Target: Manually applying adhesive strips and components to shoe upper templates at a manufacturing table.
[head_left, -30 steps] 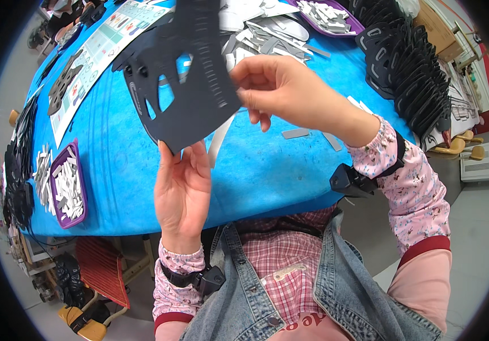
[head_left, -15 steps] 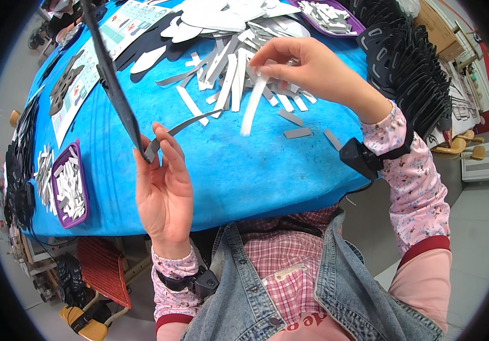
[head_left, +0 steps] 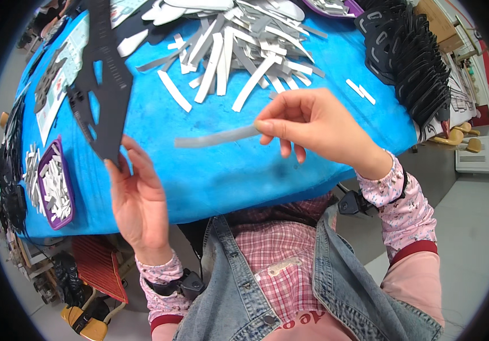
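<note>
My left hand [head_left: 139, 202] is closed on the pointed lower end of a flat black slotted piece [head_left: 110, 94], which stands up from the fingers toward the far side. A thin grey strip [head_left: 216, 138] is pinched by one end between thumb and finger of my right hand [head_left: 318, 128]. Its free end points left toward the black piece, and a gap shows between the two. Beyond my hands lies a loose pile of white and grey strips [head_left: 222, 62] on the blue-covered table [head_left: 244, 176].
A purple tray [head_left: 73, 196] of short white strips sits at the left, beside more strips. Nested black moulded pieces [head_left: 406, 68] line the right edge. White rounded flat pieces and a second purple tray lie at the far side; a printed sheet [head_left: 57, 108] is at far left.
The black piece has turned from edge-on to show its broad face. My right hand has come nearer and lower, its strip now lying sideways. The grey strip at my left fingers no longer shows.
</note>
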The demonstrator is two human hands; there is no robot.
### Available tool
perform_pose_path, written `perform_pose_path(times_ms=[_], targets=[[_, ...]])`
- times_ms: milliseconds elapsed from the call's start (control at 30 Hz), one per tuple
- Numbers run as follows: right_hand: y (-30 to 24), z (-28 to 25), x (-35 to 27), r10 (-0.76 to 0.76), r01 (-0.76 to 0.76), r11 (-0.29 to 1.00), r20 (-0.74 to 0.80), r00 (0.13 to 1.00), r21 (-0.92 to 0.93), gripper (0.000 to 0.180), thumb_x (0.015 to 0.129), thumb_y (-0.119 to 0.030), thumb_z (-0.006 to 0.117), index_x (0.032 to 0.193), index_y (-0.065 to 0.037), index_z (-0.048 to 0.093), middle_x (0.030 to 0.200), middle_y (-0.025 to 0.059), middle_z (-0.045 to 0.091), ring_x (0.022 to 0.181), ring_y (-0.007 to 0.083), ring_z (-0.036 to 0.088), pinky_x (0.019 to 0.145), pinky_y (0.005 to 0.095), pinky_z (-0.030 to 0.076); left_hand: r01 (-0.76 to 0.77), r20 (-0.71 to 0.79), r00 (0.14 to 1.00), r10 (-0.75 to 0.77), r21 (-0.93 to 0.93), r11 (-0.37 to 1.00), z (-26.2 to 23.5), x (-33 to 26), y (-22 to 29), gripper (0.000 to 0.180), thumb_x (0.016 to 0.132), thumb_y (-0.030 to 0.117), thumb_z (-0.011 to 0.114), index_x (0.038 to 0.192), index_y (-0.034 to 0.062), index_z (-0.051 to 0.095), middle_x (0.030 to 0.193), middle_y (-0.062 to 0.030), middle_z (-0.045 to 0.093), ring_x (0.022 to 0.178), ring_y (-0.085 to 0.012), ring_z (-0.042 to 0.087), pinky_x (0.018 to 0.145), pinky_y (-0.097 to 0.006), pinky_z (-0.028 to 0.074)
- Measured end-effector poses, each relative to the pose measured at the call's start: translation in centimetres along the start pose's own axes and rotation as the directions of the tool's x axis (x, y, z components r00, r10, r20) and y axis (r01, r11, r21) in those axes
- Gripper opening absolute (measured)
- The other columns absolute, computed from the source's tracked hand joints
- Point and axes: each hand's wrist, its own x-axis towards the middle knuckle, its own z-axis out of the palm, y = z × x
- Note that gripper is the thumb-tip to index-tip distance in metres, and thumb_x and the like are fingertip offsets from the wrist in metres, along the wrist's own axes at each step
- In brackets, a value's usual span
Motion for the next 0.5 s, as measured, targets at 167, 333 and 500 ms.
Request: perform_pose_path(times_ms=[167, 333, 500], targets=[[2.3, 0.8, -1.9, 0.102, -0.101, 0.994, -0.015, 0.995, 0.028, 0.019, 0.088, -0.013, 0.061, 0.096, 0.004, 0.061, 0.081, 0.0086, 0.066, 0.058, 0.0084, 0.058, 0.046, 0.0209, 0.047, 0.077, -0.11, 0.993, -0.037, 0.378, 0.923, -0.3, -1.6, -2.4, 0.03, 0.098, 0.024, 0.045, 0.115, 0.0012, 0.054, 0.117, -0.0138, 0.054, 0.111, -0.0232, 0.05, 0.093, -0.033, 0.046], [2.3, 1.5, -2.9, -0.054, 0.068, 0.996, -0.209, 0.976, 0.06, 0.014, 0.088, -0.01, 0.061, 0.094, 0.002, 0.061, 0.08, 0.0061, 0.065, 0.061, 0.0069, 0.058, 0.046, 0.019, 0.046, 0.097, -0.215, 0.977, -0.016, 0.369, 0.924, -0.9, -1.5, -3.7, 0.03, 0.098, 0.025, 0.045, 0.119, 0.0052, 0.053, 0.122, -0.0113, 0.047, 0.097, -0.0153, 0.048, 0.075, -0.025, 0.044], [2.2, 2.8, -3.4, -0.249, 0.249, 0.968, -0.301, 0.92, -0.039, 0.014, 0.085, -0.008, 0.063, 0.097, 0.0, 0.062, 0.079, 0.0049, 0.065, 0.063, 0.0066, 0.059, 0.048, 0.0196, 0.046, 0.087, -0.237, 0.972, -0.005, 0.336, 0.938, -0.8, -2.2, -4.4, 0.034, 0.098, 0.022, 0.045, 0.127, 0.0065, 0.049, 0.143, -0.0159, 0.03, 0.096, -0.0152, 0.049, 0.074, -0.024, 0.045]])
